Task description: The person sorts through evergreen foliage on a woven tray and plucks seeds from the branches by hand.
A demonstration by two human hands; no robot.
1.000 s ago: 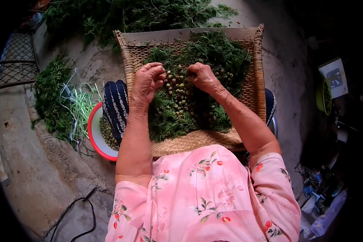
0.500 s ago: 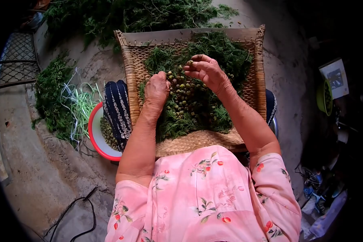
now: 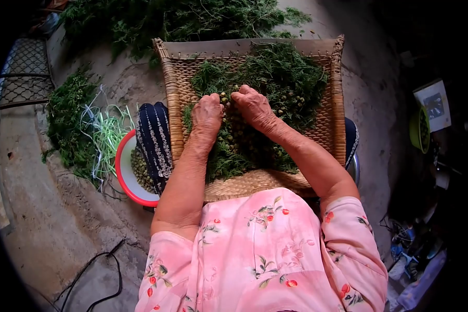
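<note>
A woven wicker tray basket (image 3: 333, 99) rests across my lap, holding feathery green conifer sprigs (image 3: 288, 73) and several small round green cones (image 3: 224, 99). My left hand (image 3: 207, 111) is closed over the left part of the pile; its fingers hide what they hold. Close beside it, my right hand (image 3: 253, 105) is bent into a pinch at the cones in the middle. What sits between its fingertips is mostly covered, but a small green cone shows right at them. The two hands nearly meet, a few cones between them.
Left of my knee stands a white basin with a red rim (image 3: 120, 171), partly filled with cones. Nearby lie pale plastic strings (image 3: 112, 132) and cut greenery (image 3: 70, 122). More branches (image 3: 177, 23) spread beyond the basket. A green bowl (image 3: 418, 130) stands at right; a black cable (image 3: 117, 270) lies lower left.
My right hand has come down and left from above the pile, where it held a cone in its fingertips, to beside my left hand. The left hand has stayed almost in place.
</note>
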